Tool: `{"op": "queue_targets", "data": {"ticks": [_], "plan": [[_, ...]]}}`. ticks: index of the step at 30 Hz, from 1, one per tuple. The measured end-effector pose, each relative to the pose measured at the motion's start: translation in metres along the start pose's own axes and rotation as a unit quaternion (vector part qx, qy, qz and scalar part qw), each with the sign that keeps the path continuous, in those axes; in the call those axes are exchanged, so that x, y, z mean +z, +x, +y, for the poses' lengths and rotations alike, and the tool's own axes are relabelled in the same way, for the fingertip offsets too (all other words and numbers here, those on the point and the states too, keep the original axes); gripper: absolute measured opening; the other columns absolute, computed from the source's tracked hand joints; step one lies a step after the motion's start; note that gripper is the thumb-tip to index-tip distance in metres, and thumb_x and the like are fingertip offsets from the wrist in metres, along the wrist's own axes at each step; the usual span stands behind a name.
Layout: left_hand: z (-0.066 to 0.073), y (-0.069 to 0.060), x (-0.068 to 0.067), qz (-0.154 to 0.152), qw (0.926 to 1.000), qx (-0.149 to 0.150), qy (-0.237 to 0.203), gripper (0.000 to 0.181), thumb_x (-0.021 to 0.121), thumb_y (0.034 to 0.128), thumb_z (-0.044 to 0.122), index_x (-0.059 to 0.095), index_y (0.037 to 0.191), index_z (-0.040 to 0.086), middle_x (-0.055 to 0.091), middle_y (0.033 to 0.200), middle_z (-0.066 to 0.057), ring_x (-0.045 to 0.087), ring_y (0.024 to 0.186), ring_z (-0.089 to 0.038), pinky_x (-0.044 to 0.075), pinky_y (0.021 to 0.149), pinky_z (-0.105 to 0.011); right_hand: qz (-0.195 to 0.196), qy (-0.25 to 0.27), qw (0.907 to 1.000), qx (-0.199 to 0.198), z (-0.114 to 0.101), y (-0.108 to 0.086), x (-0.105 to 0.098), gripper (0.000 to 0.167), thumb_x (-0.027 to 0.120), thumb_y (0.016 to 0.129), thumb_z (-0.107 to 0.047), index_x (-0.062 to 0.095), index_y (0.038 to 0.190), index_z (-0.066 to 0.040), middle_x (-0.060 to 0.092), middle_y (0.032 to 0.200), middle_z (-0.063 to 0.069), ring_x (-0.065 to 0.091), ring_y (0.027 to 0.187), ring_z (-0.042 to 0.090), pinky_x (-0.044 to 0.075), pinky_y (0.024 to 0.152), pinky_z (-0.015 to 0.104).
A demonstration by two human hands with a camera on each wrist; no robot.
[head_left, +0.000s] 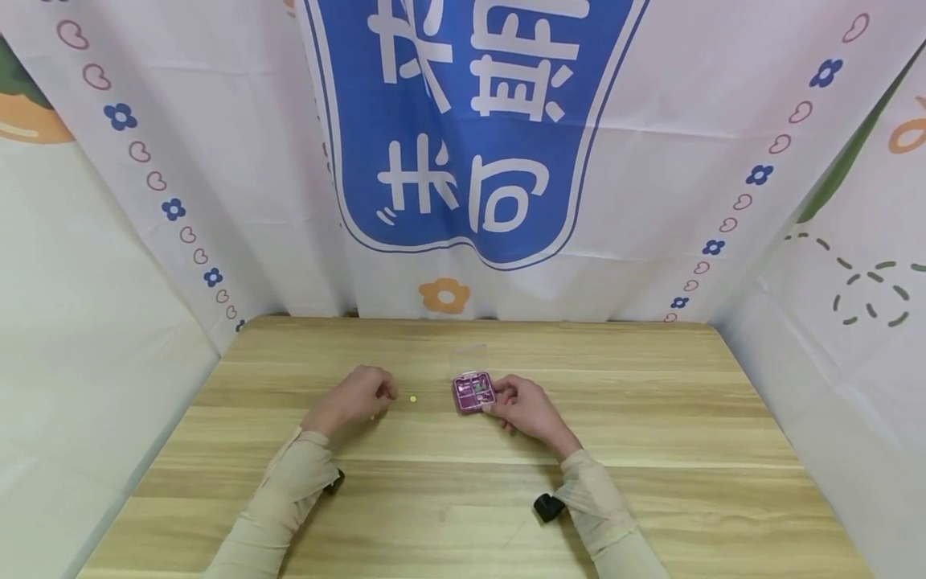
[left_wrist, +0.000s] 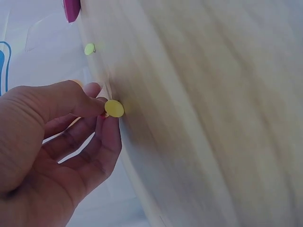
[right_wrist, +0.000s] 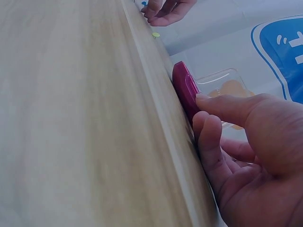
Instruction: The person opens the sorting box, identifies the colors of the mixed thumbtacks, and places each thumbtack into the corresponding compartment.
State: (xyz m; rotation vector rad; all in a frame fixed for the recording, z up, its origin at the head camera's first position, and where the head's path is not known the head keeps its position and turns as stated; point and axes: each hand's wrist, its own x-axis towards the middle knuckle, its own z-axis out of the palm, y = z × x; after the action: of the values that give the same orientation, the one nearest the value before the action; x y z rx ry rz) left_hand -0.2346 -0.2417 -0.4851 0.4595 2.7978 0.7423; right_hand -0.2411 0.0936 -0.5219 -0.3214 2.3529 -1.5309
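A small purple case (head_left: pixel 473 392) divided into compartments lies on the table, its clear lid (head_left: pixel 469 357) standing open behind it. My right hand (head_left: pixel 526 408) grips the case's near right side, thumb on the rim in the right wrist view. Small colored bits sit in some compartments. My left hand (head_left: pixel 359 396) hovers low over the table left of the case, thumb and fingers curled together. Close to its fingertips is a yellow round-headed tack (left_wrist: pixel 114 109). A tiny red bit shows beside it; whether the fingers pinch anything is hard to tell. Another yellow-green tack (head_left: pixel 413 399) lies between hand and case.
The wood-grain table (head_left: pixel 434 498) meets a white printed curtain (head_left: pixel 289 241) with a blue panel along its far edge. White cloth also hangs on both sides. A black wrist camera (head_left: pixel 548 507) juts from the right sleeve.
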Motion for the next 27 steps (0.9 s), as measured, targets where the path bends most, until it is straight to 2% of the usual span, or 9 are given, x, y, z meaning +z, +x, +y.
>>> {"op": "queue_targets", "data": {"ticks": [11, 18, 27], "plan": [[0.001, 0.005, 0.001, 0.015, 0.9997, 0.017, 0.004, 0.02, 0.065, 0.0868, -0.008, 0.077, 0.096, 0.005, 0.076, 0.094, -0.006, 0.067, 0.084, -0.013, 0.061, 0.078, -0.032, 0.0, 0.005, 1.0, 0.001, -0.002, -0.001, 0.0, 0.045, 0.08, 0.092, -0.015, 0.062, 0.129, 0.003, 0.068, 0.084, 0.008, 0.063, 0.061, 0.016, 0.058, 0.052, 0.03], [0.009, 0.008, 0.002, 0.015, 0.9993, 0.033, -0.003, 0.018, 0.064, 0.091, -0.007, 0.077, 0.096, 0.005, 0.076, 0.093, -0.005, 0.066, 0.082, -0.012, 0.059, 0.072, -0.027, 0.002, 0.0, 1.0, 0.001, -0.002, -0.001, -0.001, 0.045, 0.08, 0.092, -0.015, 0.062, 0.13, 0.003, 0.068, 0.084, 0.008, 0.064, 0.061, 0.015, 0.058, 0.052, 0.03], [0.024, 0.016, 0.005, 0.018, 0.9991, 0.037, -0.01, 0.018, 0.065, 0.0904, -0.007, 0.077, 0.097, 0.005, 0.075, 0.091, -0.003, 0.064, 0.081, -0.01, 0.058, 0.072, -0.024, 0.003, -0.006, 1.0, -0.001, -0.001, 0.0, 0.0, 0.045, 0.08, 0.092, -0.015, 0.062, 0.13, 0.003, 0.069, 0.083, 0.007, 0.063, 0.06, 0.014, 0.058, 0.052, 0.031]]}}
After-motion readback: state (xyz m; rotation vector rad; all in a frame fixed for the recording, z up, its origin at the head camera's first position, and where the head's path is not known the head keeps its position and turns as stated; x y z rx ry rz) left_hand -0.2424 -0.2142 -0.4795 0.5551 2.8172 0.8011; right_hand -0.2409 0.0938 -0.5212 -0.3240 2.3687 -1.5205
